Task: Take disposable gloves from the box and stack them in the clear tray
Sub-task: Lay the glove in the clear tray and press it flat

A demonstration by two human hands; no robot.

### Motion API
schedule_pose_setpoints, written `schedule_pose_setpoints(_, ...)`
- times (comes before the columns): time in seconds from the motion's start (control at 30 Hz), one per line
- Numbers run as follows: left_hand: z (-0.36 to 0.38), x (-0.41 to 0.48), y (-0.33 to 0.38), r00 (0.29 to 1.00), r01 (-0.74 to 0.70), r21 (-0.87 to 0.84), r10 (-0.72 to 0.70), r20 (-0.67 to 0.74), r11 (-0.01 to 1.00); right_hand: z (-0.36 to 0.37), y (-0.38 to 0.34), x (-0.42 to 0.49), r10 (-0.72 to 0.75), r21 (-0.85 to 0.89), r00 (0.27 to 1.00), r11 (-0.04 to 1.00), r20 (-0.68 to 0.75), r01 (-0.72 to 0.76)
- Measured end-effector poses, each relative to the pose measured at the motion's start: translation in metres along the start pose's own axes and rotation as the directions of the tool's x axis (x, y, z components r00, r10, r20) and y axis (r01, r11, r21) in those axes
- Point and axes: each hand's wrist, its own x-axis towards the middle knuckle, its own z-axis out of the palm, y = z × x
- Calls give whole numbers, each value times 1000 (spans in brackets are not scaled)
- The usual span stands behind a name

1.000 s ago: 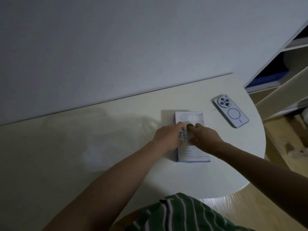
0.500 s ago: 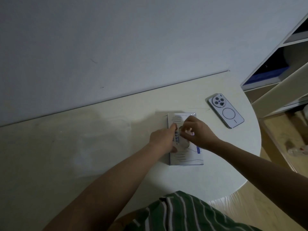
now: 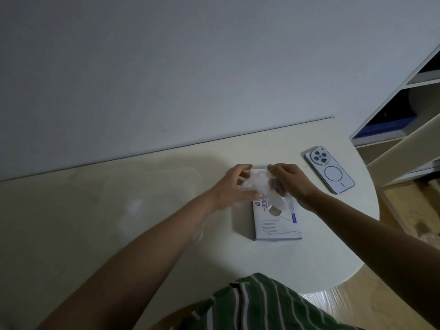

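Box [image 3: 277, 222] lay flat nearest me. Half second earlier fingers worked at its slot; since then glove [image 3: 258, 184] came out, bunched over box's far end, left hand [image 3: 234, 186] and right hand [image 3: 291, 181] both pinching it. First glove freed, I judged. Clear tray [image 3: 199, 184] waited left, phone [image 3: 329, 170] farther right

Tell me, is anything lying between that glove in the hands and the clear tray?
Nothing visible. The left hand and right hand pinch the glove above the box; the clear tray sits just left of them, only bare table between. The phone lies on the other side.
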Motion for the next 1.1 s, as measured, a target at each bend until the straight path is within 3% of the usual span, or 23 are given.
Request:
schedule_pose_setpoints(0.17, -19, -18, 5, 956, -115, -224, 46, -289, 968, 23, -15, -4, 26, 24, 999, 999, 41, -27)
schedule_pose_setpoints(0.23, -28, -25, 3, 938, -144, -304, 32, -345, 942, 34, -20, -5, 24, 10, 999, 1000, 47, -24)
schedule_pose_setpoints(0.43, -55, -50, -14, 898, -148, -224, 36, -439, 963, 67, -32, -7, -6, 36, 998, 999, 66, 4)
schedule_pose_setpoints(0.53, -66, -65, -22, 825, -171, -283, -19, -565, 944, 87, -39, -11, -1, 10, 990, 1000, 139, 0)
schedule_pose_setpoints(0.7, -81, -85, -31, 702, -224, -199, 16, -712, 954, 115, -55, -13, -49, 33, 936, 999, 350, 39)
schedule_pose_setpoints(0.83, -99, -100, -37, 669, -192, -181, -6, -743, 964, 140, -63, -12, -96, -93, 919, 986, 382, 141)
schedule_pose_setpoints(0.9, -108, -106, -38, 701, -209, -263, -43, -712, 942, 150, -63, -10, -130, -107, 920, 978, 370, 181)
schedule_pose_setpoints(0.97, -118, -115, -40, 793, -225, -377, -56, -607, 899, 158, -64, -9, -122, -83, 942, 984, 313, 155)
schedule_pose_setpoints(1.03, -128, -126, -47, 887, -170, -341, -7, -461, 924, 167, -66, -6, -81, -53, 963, 994, 257, 98)
schedule_pose_setpoints(1.1, -133, -132, -59, 928, -107, -335, -27, -371, 936, 175, -67, -5, -42, -32, 971, 998, 235, 51)
